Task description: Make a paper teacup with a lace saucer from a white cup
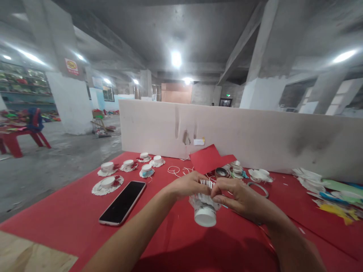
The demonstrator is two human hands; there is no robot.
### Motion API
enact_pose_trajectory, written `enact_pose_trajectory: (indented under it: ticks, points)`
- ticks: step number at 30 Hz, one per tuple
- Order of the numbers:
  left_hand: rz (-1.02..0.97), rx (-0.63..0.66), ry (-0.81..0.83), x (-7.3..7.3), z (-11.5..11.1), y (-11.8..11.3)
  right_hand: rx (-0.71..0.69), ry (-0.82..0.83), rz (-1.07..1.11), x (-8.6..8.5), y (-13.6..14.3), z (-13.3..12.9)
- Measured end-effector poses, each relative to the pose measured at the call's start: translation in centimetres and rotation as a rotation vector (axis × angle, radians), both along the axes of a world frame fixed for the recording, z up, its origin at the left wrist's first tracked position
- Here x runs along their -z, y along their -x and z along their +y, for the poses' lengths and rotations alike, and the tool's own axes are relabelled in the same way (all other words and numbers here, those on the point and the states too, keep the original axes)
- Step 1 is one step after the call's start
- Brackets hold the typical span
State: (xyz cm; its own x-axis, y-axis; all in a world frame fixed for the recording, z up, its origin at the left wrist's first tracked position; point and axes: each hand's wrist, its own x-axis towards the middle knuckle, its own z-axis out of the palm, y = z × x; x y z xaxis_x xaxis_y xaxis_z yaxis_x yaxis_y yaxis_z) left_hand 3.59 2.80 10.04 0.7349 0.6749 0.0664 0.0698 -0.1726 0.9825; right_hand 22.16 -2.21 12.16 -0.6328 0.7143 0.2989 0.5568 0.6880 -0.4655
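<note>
A white paper cup [205,217] with its side cut into thin strips is between my hands above the red table, its round base tilted towards me. My left hand [189,186] has its fingers closed on the strips from the left. From the right, my right hand [236,194] pinches the strips near the rim, thumb and forefinger together. The fingertips partly hide the strips. To the left lies a phone [122,204] with a dark screen. Behind it stand several small white cup pieces, such as one with a frilled brim [108,183].
Red paper [208,156], a tape roll [221,172], white string [173,170] and a grey ring [262,189] lie behind my hands. White, green and yellow scraps [334,211] are at the right. A pale board [241,128] borders the table's far side.
</note>
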Motion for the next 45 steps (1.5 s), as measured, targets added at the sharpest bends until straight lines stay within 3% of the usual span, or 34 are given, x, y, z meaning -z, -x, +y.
enact_pose_trajectory:
  ticks: [6,13,21,32,45]
  points:
    - [-0.003,-0.088,-0.076,-0.2,-0.2,-0.2,0.089,-0.092,0.019,-0.1,0.3,0.0]
    - [0.050,-0.234,-0.298,-0.2,-0.7,-0.2,0.134,-0.091,0.086,0.0,0.4,0.2]
    - [0.094,-0.333,-0.437,-0.4,-1.1,-0.2,0.193,-0.061,0.147,-0.2,0.5,-0.1]
    - [0.099,-0.338,-0.405,-0.6,-1.3,-0.4,0.133,-0.011,0.230,-0.2,-0.1,0.3]
    - [0.106,-0.352,-0.412,-0.8,-1.6,-0.6,0.187,-0.058,0.207,-0.2,0.0,0.3]
